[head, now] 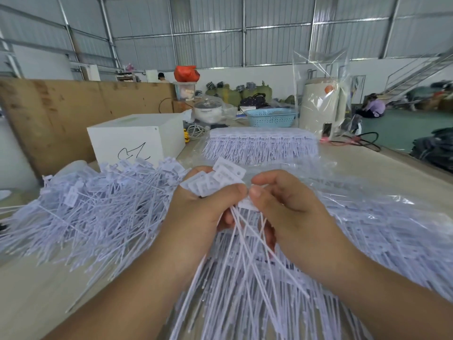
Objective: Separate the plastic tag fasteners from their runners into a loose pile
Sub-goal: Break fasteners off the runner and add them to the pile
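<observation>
On the bench [367, 168], our left hand [203, 207] grips a bunch of tag fasteners [215, 177]; our right hand [282, 204] pinches one. A hard tug could tangle tails.

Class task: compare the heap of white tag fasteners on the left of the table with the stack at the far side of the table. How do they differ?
The left heap is jumbled, tails crossing every way; the far stack lies ordered, heads aligned in rows and tails parallel. The left heap sprawls wide and looks loose; the far stack is compact and looks still joined. Both are white plastic, lying on the table.
</observation>
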Action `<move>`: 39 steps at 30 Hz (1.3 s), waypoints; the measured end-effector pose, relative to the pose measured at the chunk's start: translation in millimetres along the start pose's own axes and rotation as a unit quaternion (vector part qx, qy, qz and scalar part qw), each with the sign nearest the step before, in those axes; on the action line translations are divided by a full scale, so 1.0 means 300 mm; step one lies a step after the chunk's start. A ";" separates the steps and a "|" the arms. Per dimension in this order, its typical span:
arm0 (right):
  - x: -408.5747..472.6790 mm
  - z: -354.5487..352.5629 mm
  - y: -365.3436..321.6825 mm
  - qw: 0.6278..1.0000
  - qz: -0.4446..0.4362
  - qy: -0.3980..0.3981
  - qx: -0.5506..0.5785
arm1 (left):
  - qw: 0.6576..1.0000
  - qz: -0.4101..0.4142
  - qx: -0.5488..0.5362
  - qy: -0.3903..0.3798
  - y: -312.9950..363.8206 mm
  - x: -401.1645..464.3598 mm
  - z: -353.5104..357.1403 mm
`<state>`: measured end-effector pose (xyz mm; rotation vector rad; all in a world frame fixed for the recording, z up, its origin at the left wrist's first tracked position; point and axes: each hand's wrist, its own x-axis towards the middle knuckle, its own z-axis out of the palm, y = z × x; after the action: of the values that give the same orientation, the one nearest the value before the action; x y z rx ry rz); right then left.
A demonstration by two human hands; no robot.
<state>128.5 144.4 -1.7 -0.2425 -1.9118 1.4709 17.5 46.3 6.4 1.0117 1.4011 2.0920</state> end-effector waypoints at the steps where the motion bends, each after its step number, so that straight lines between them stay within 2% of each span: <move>1: -0.001 0.007 0.003 1.000 0.013 0.000 0.011 | 1.000 -0.009 -0.006 -0.008 -0.007 -0.005 0.008; 5: 0.003 0.015 0.013 0.999 0.050 0.010 0.016 | 0.999 -0.038 -0.006 -0.030 -0.024 -0.021 0.034; 9: 0.011 0.013 0.031 0.993 0.060 0.098 0.021 | 0.997 -0.052 0.036 -0.052 -0.033 -0.029 0.063; 12: 0.018 0.012 0.033 0.989 0.056 0.135 0.029 | 0.993 -0.073 -0.006 -0.093 -0.032 -0.030 0.072; 14: 0.024 0.007 0.029 0.987 0.067 0.146 0.026 | 0.990 -0.070 -0.002 -0.124 -0.031 -0.032 0.069; 17: 0.029 0.001 0.021 0.982 0.095 0.152 0.058 | 0.990 -0.047 0.039 -0.126 -0.039 -0.031 0.075; 21: 0.022 0.018 0.011 0.974 0.137 0.117 0.136 | 0.990 -0.024 0.102 -0.089 -0.046 -0.024 0.077; 26: 0.008 0.037 0.006 0.973 0.157 0.075 0.150 | 0.990 -0.060 0.118 -0.051 -0.050 -0.024 0.063; 31: 0.026 0.019 0.009 0.977 0.152 0.079 0.126 | 0.991 -0.054 0.108 -0.062 -0.027 -0.037 0.078; 36: 0.016 0.011 -0.027 0.965 0.103 -0.023 0.241 | 0.991 -0.044 0.113 -0.062 0.004 -0.044 0.080; 39: 0.020 0.017 -0.021 0.964 0.105 -0.052 0.240 | 0.987 -0.052 0.122 -0.094 0.005 -0.046 0.089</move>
<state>122.6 141.4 5.8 -0.1456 -1.5790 2.0728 46.8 52.3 9.2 1.1701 1.6016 1.7309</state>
